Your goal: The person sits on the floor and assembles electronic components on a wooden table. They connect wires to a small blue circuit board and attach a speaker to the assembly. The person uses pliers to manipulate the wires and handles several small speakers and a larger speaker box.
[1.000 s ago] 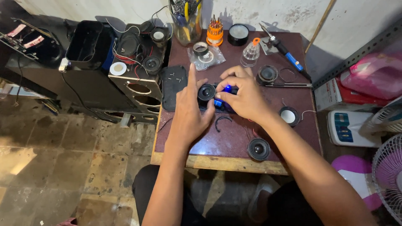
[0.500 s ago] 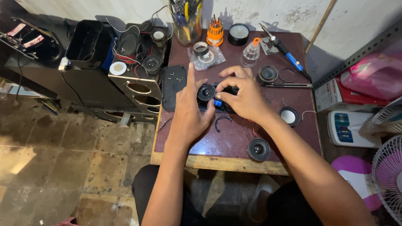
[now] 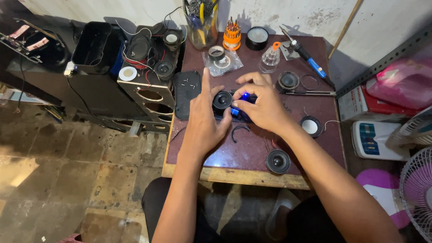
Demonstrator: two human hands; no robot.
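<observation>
A small black speaker unit [image 3: 223,101] with a blue lit part lies in the middle of a dark red table [image 3: 252,148]. My left hand [image 3: 204,121] holds its left end, forefinger stretched out toward the back. My right hand [image 3: 263,103] covers its right end, fingers curled over the blue part. Most of the unit is hidden under both hands.
Loose speaker cones [image 3: 277,161], [image 3: 310,126], [image 3: 288,81] lie around. A black cover plate [image 3: 186,93], a bagged tape roll [image 3: 220,57], a small bottle [image 3: 271,58], an orange screwdriver set [image 3: 231,38], a soldering iron [image 3: 306,54] and a tool jar [image 3: 200,22] stand behind. Speaker boxes [image 3: 148,85] stand left, fans [image 3: 416,189] right.
My right hand's fingers have shifted slightly over the blue part; the blue light shows a little more. My left hand stays put.
</observation>
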